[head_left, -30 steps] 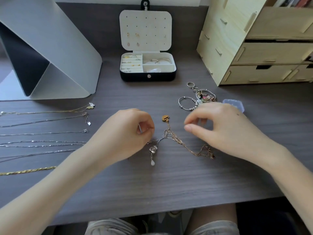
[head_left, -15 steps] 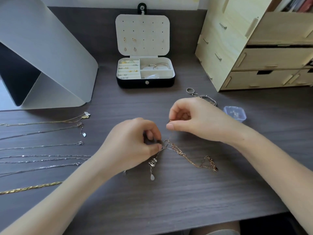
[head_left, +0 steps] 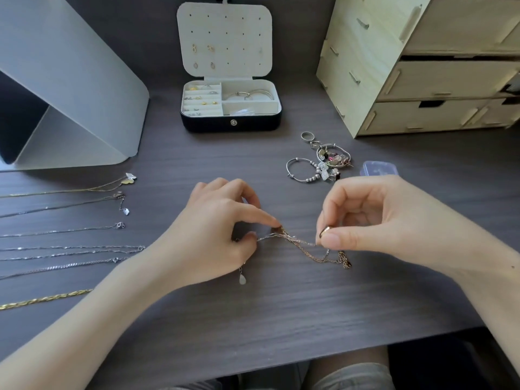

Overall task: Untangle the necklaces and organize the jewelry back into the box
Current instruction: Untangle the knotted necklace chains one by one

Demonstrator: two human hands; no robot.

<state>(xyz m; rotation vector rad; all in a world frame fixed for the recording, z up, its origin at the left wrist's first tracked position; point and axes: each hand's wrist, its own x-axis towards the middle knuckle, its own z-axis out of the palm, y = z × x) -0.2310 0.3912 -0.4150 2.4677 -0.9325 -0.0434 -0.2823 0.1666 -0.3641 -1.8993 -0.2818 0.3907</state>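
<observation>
A knot of thin gold and silver necklaces (head_left: 298, 243) lies in the middle of the dark desk. My left hand (head_left: 213, 232) pinches its left end between thumb and forefinger; a small white drop pendant (head_left: 242, 279) hangs below that hand. My right hand (head_left: 374, 220) pinches the right end, with a small gold pendant (head_left: 325, 231) at its fingertips. The chains stretch loosely between both hands. The open jewelry box (head_left: 230, 123), black outside and cream inside, stands at the back centre and holds earrings and bangles.
Several straightened necklaces (head_left: 67, 249) lie in rows at the left. Bracelets and rings (head_left: 320, 161) are piled at the right, beside a small clear plastic case (head_left: 380, 168). A wooden drawer unit (head_left: 422, 66) stands back right, a grey stand (head_left: 70, 88) back left.
My right hand has moved right and down with the gold pendant, drawing the chains out sideways. My left hand keeps its pinch on the tangle's left end.
</observation>
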